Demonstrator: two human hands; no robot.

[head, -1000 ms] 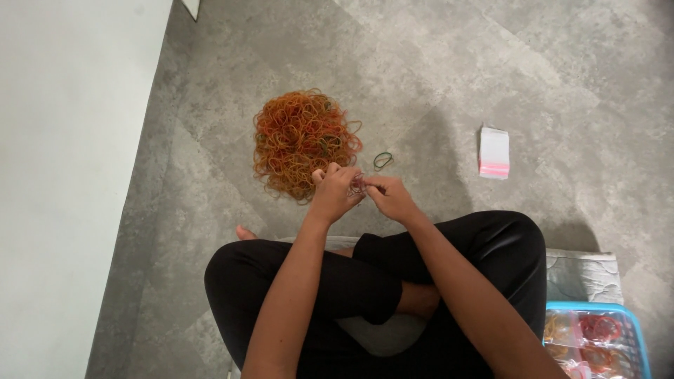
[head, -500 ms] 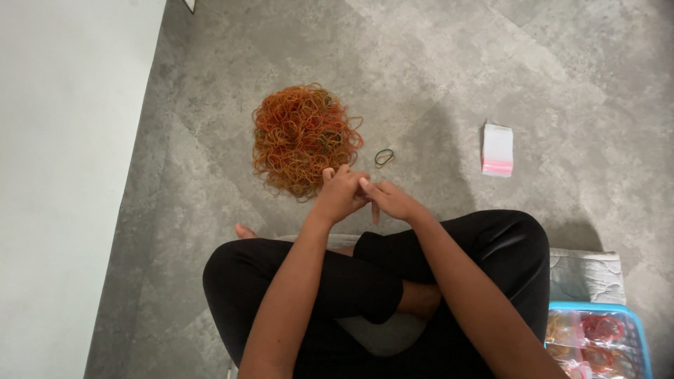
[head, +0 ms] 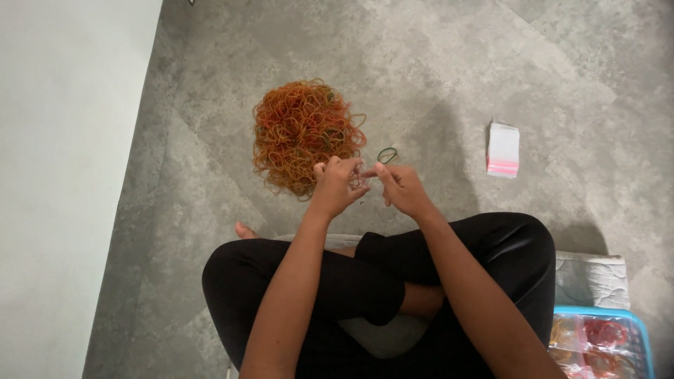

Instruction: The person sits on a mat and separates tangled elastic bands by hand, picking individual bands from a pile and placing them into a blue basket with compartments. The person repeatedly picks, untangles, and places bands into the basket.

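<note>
On the grey floor just ahead of the crossed legs lies a heap of orange rubber bands (head: pixel 303 135). The left hand (head: pixel 338 184) and right hand (head: pixel 399 187) meet at its near edge, fingertips pinched on a few thin bands. These look light, soft and stretchy, prone to tangle, best taken singly by a loop. A green band (head: pixel 387 154) lies apart.

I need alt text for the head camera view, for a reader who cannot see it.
A person sits cross-legged on a grey floor, left hand and right hand together just below a pile of orange rubber bands. A small stack of bags lies to the right.
</note>
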